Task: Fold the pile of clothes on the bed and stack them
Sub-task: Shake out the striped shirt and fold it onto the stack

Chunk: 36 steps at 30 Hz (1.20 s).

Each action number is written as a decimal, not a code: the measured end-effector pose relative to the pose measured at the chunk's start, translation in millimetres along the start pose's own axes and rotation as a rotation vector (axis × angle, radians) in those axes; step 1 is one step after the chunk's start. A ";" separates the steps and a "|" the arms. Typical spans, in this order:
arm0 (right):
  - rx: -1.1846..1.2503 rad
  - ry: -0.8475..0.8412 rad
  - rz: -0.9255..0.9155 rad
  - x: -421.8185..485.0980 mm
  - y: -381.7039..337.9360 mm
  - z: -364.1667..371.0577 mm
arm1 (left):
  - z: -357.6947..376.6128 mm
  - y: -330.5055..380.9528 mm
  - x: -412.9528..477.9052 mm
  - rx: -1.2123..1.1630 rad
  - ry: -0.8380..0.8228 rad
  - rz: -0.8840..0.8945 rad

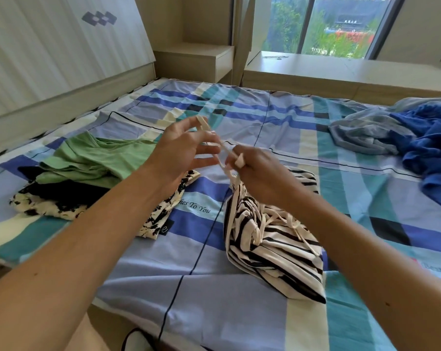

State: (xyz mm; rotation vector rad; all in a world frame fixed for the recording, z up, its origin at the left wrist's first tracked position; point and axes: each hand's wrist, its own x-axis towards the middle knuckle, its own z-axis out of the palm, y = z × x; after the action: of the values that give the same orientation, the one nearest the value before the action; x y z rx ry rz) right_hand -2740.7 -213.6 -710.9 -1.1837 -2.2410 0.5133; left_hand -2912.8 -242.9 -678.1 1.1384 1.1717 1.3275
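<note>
**Head view**

1. Pose. Both forearms reach forward over the bed (239, 312), and the hands meet above its middle. The left grip (186, 150) is raised with the palm turned inward and the fingers spread and nearly straight. Its thumb and forefinger pinch a loop of the cream strap (224, 150). The right grip (260, 171) sits lower and just beside it, clenched around the same strap, with a short end sticking out above the knuckles.

2. Count.
   - Grips: two, both grasping the strap.
   - Striped garment (272, 247): one, cream with black stripes. It carries several thin cream straps, but I cannot tell how many.
   - Folded stack at my left: three pieces. The green garment (95, 158) lies on top, the black garment (62, 193) under it, and the cream garment with black print (49, 209) at the bottom.
   - Unfolded heap at far right: two pieces visible, a grey-blue garment (366, 133) and a deep blue garment (429, 148).

3. Orientation. The strap runs between my grips from upper left to lower right. The striped garment is bunched up. Its strap end is lifted under my right grip, and its body rests on the bed. Its long axis runs from my right grip towards me and slightly rightward, ending near the bed's front edge. It lies apart from the stack and well apart from the heap.
</note>
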 end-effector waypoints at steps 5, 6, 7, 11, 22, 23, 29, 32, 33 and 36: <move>0.582 -0.055 0.136 13.0 -23.9 -42.3 | 10.9 -17.8 3.8 0.404 0.156 0.133; 0.612 -0.060 0.118 15.3 -28.2 -50.3 | 14.8 -20.5 3.9 0.372 0.084 0.141; 0.641 -0.053 0.090 18.2 -31.4 -56.0 | 18.8 -23.2 4.6 0.318 -0.028 0.121; 0.769 0.021 0.064 25.9 -36.7 -66.7 | 28.6 -47.5 6.8 0.337 -0.321 0.049; 0.716 0.254 0.363 10.8 8.4 -68.2 | 21.0 -49.1 19.9 0.434 -0.079 0.138; 0.671 0.267 0.419 7.1 16.0 -67.4 | 20.4 -45.0 19.3 0.381 -0.056 0.140; 0.732 0.271 0.560 -20.5 61.0 -59.6 | 25.2 -3.4 7.8 -0.121 -0.299 0.173; 0.812 0.286 0.552 -30.2 71.2 -48.7 | 40.8 -3.4 1.0 -0.051 -0.514 0.154; 0.858 0.302 0.538 -32.0 71.5 -46.6 | 48.1 -6.5 -2.4 0.009 -0.569 0.136; 0.975 0.380 0.485 -34.5 75.3 -48.8 | 72.3 -17.4 -9.7 0.206 -0.701 0.149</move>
State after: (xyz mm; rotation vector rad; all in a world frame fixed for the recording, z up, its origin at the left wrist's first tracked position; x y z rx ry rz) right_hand -2646.9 -198.1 -725.1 -1.1132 -1.0952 1.2560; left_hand -2838.7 -247.2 -689.2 1.6882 0.7163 0.8007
